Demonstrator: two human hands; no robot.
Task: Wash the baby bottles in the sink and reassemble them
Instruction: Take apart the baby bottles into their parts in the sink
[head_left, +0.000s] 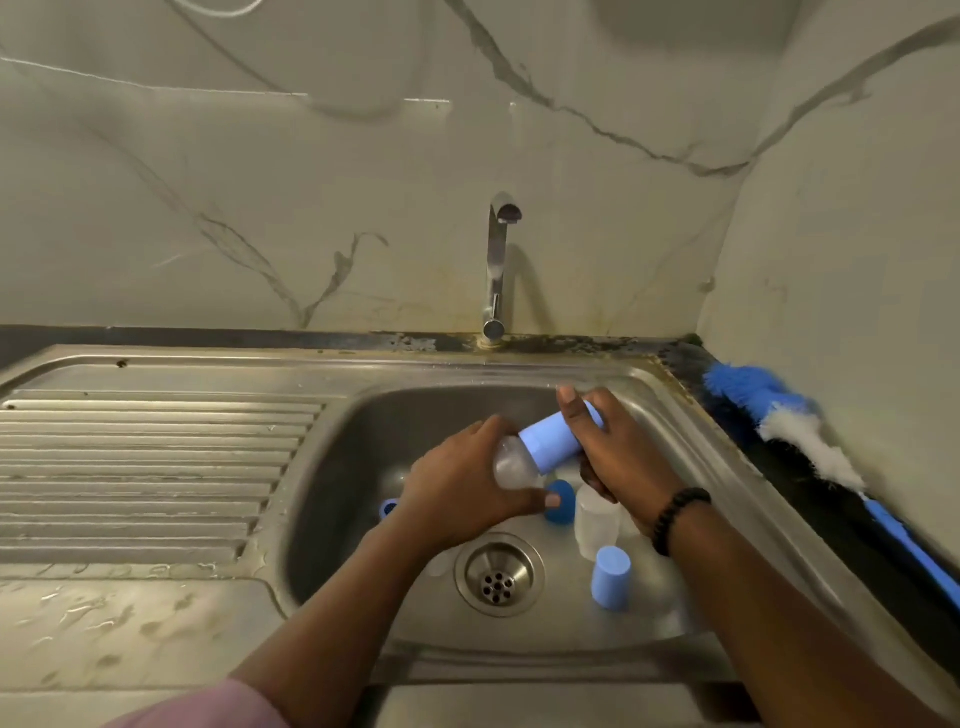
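Note:
Over the steel sink (691, 415) I hold a baby bottle (511, 465) lying on its side. My left hand (462, 488) grips its clear body, and my right hand (618, 457) grips the light blue cap (548, 441) on its other end. Below them in the basin lie a dark blue round piece (563, 501), a blue ring (387, 508), a clear bottle body (597, 522) and a light blue cap (610, 577) standing upside down.
The tap (496, 270) rises behind the basin with no water running. A ribbed, wet draining board (145, 457) lies to the left. A blue and white bottle brush (810, 441) lies along the right counter edge. The drain (498, 574) sits at the basin's middle.

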